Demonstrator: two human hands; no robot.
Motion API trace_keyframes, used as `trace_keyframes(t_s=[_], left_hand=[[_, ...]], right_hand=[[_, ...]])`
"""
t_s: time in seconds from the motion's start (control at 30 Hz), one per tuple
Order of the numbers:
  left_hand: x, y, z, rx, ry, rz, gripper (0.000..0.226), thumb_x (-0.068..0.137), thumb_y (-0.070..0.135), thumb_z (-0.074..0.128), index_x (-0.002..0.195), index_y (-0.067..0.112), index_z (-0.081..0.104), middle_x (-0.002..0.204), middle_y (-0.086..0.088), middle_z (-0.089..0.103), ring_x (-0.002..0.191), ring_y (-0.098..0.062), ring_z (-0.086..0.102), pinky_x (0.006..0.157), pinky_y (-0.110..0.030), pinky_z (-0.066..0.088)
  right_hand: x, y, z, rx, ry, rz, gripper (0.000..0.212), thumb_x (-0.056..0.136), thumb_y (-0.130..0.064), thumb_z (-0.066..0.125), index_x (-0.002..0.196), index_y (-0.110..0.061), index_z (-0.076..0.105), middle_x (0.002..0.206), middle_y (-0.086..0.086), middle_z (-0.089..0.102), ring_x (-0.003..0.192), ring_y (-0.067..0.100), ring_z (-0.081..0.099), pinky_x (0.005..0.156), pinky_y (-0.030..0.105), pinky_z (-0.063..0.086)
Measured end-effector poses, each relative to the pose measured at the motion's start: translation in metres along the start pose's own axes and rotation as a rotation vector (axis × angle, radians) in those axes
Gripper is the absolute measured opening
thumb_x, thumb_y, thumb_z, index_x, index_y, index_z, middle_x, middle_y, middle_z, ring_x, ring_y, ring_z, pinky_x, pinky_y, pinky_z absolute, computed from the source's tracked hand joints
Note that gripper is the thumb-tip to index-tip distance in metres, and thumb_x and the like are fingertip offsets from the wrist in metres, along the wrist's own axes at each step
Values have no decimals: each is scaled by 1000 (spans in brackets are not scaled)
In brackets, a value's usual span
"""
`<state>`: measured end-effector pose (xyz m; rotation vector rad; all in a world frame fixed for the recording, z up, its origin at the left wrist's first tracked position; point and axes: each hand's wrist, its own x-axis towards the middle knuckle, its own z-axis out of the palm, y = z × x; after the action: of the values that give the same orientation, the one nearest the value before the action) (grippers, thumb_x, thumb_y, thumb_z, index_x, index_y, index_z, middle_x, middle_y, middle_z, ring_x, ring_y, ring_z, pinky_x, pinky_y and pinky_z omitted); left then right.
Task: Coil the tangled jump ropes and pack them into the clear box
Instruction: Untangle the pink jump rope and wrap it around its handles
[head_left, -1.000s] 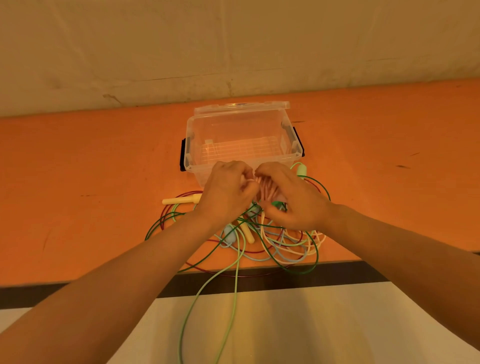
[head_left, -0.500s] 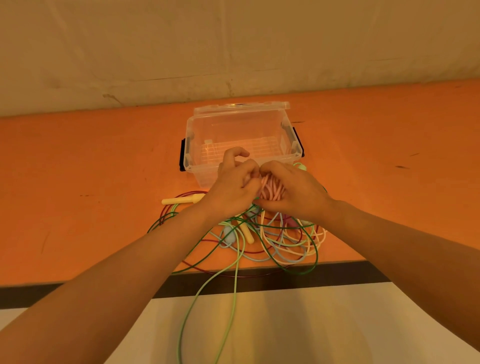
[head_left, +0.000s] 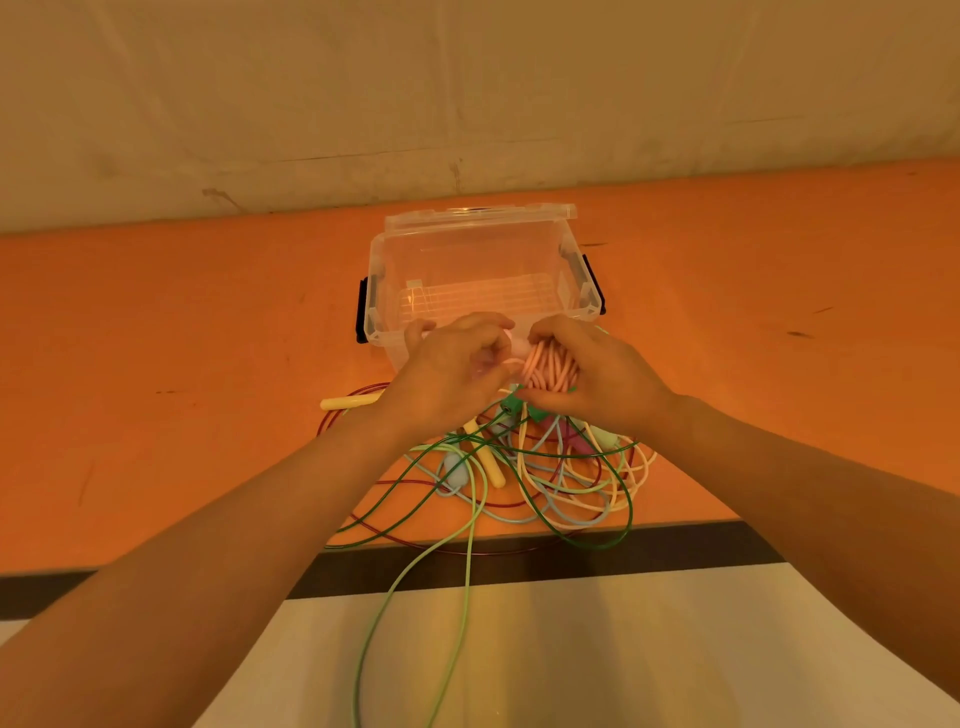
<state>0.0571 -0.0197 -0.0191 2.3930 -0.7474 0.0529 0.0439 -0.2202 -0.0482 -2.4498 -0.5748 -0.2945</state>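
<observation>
Right hand (head_left: 597, 384): fingers (head_left: 550, 410) curled around a tight coil of pink rope (head_left: 551, 370), thumb side pressing it from below. Left hand (head_left: 449, 371): fingers bent, pinching the pink handle end (head_left: 514, 345) at the coil's left side. Both held just in front of the clear box (head_left: 478, 270), above its near wall, not inside it.

Against half a second ago: left index finger no longer lifted over the box rim, now folded down; coil more exposed between the hands; box and loose ropes unmoved.

Coil: smooth, rounded strands packed side by side, matte pink. Below the hands, a loose tangle of thin glossy cords (head_left: 561, 478) in dark green, light green, cream, pale blue and dark red, looping over the orange surface (head_left: 182, 364). Among them a slim pale yellow handle (head_left: 349, 402) lying flat to the left, a green handle (head_left: 511, 402) just under the hands, a pale blue one (head_left: 457, 467). Two light green strands trailing off the near edge toward the floor.

Box: transparent rigid plastic, rectangular, lid (head_left: 480, 213) hinged open behind, black clips on both ends.
</observation>
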Motion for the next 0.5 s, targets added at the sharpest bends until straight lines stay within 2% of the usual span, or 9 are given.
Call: trace_keyframes(t_s=[0.03,0.1,0.17,0.23,0.3,0.4,0.47,0.5], left_hand=[[-1,-1,1,77,19,20,14,88,24,65,81,25,52,131,5,56,115,-12,55,108,-49,22],[-2,0,2,131,28,24,7,92,17,58,98,15,55,132,-5,56,121,-20,52,112,-46,20],[-3,3,6,191,28,0,30,97,17,50,125,7,49,115,-5,59,114,-24,52,113,-38,20],[-5,4,6,201,22,-14,43,98,17,46,138,3,38,103,-3,56,103,-29,53,110,-38,25],[-7,5,6,170,3,-1,38,98,18,46,133,3,43,102,-8,60,98,-37,56,101,-46,37],[-10,3,3,81,6,26,25,91,36,39,107,17,46,97,-14,65,95,-40,60,78,-49,48],[-10,0,2,20,28,20,19,90,37,41,97,20,43,92,-7,66,100,-35,62,76,-47,49],[-9,-1,3,-27,41,1,15,92,30,48,96,15,45,92,-3,65,106,-31,62,78,-45,50]], right_hand=[[-2,-1,1,-14,3,-2,54,76,-45,73,118,-20,51,110,-6,58,96,13,52,73,38,49],[-2,-2,2,-40,-2,-12,55,77,-45,73,120,-18,51,113,-5,58,99,12,51,73,35,48],[-2,-1,3,-63,-10,-27,54,78,-44,73,121,-17,52,115,-4,58,99,11,50,73,32,45],[-2,2,3,-78,-26,-58,52,79,-41,73,120,-16,52,116,-3,58,100,12,50,73,29,43],[-4,5,2,-80,-47,-90,50,80,-40,71,119,-15,52,115,-4,57,99,13,50,74,25,39],[-6,9,0,-72,-74,-118,48,81,-46,64,117,-18,49,114,-5,55,97,14,51,77,26,41],[-5,8,-1,-70,-72,-121,49,82,-48,61,117,-17,49,116,-5,54,98,13,50,80,23,40],[-5,8,-1,-73,-64,-119,49,82,-49,61,118,-17,49,116,-4,55,99,12,50,81,21,38]])
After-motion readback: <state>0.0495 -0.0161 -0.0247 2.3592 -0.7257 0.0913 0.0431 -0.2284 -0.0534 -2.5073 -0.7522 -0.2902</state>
